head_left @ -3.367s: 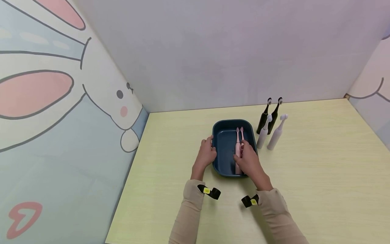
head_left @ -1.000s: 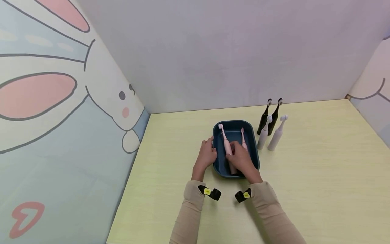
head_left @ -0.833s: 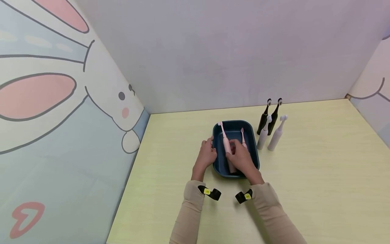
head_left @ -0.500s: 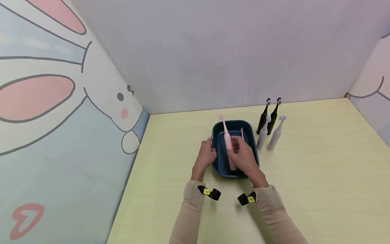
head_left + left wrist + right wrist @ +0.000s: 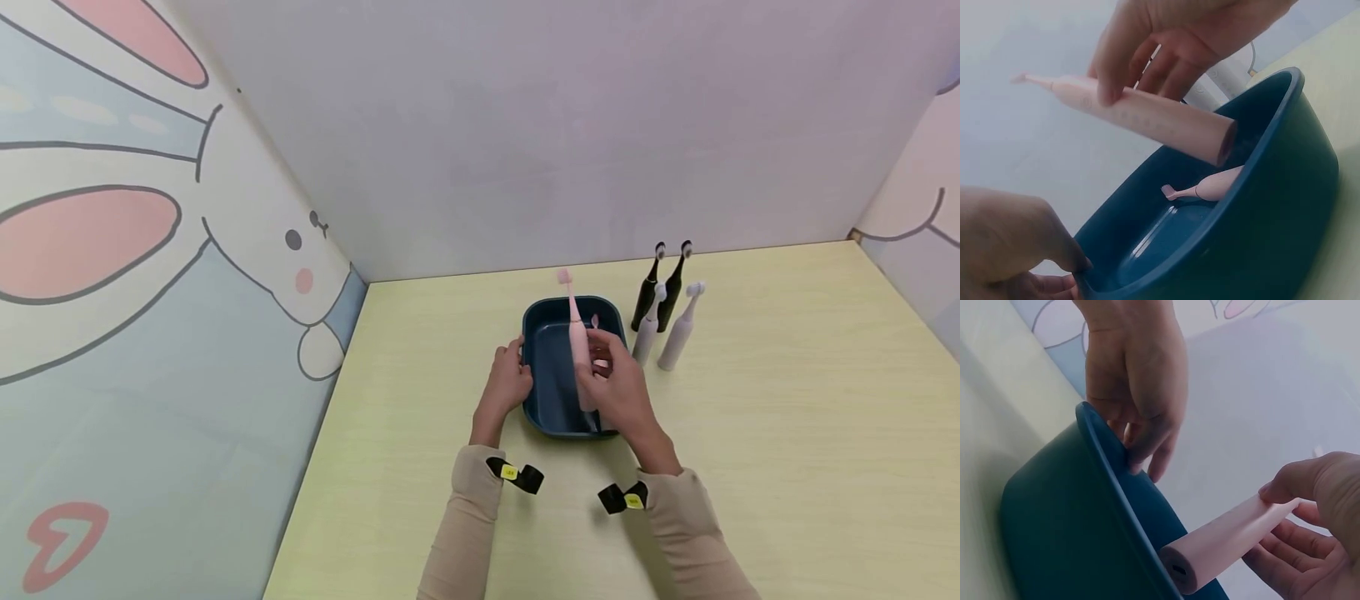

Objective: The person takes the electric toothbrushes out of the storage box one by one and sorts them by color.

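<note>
My right hand (image 5: 618,385) grips a pink electric toothbrush (image 5: 578,346) and holds it tilted up over a dark blue tub (image 5: 542,367), brush head toward the back wall. The left wrist view shows the toothbrush (image 5: 1147,115) lifted above the tub (image 5: 1272,206), and a second pink toothbrush (image 5: 1207,185) lying inside. My left hand (image 5: 508,379) holds the tub's left rim, its fingers curled over the edge (image 5: 1138,434). The right wrist view shows the toothbrush's base (image 5: 1210,550) sticking out of my right hand (image 5: 1316,531).
Two black toothbrushes (image 5: 663,283) and two white ones (image 5: 667,329) stand upright just right of the tub. The pale wooden table (image 5: 787,417) is walled in by a plain back panel and cartoon rabbit panels (image 5: 150,275) at the sides.
My right hand has lifted one pink toothbrush out of the tub and swung it upright and rightward. My left hand has stayed on the rim.
</note>
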The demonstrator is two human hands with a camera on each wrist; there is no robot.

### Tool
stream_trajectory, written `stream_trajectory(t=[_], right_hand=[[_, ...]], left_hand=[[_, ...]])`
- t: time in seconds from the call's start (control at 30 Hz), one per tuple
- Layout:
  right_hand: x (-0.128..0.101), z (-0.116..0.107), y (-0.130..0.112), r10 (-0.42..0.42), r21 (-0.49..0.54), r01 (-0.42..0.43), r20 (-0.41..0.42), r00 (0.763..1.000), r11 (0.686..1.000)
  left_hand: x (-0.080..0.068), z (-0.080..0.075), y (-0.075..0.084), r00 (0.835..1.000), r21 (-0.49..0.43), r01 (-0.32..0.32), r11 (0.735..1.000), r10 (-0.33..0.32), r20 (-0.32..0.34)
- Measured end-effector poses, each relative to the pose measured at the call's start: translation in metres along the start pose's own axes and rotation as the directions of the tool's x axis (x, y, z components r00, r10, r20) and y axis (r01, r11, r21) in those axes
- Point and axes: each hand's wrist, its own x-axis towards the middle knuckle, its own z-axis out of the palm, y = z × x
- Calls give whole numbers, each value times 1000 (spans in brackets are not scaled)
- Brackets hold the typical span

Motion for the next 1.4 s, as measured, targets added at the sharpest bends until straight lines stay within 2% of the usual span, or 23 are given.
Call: stream_trajectory(t=[0.37,0.7,1.07,1.3,1.4], right_hand=[[-4,-20,-3,-30,-10,30,-112,993,1000],[-6,-39,-7,-144,-5,148,-262,954,989],[-9,-52,1,-154,-46,147,-327,932,988],[-13,-57,11,-190,-43,188,-379,906,981],[-16,-58,17,-196,-74,181,-372,907,981]], left_hand=[[0,0,-1,1000,-12,4,1000,-3,8],[0,-2,1,1000,-19,13,1000,-13,10],[0,-4,1,1000,-24,20,1000,-20,6],[0,-5,2,1000,-28,11,1000,-11,7],[-1,-6,2,1000,-30,9,1000,-9,7]])
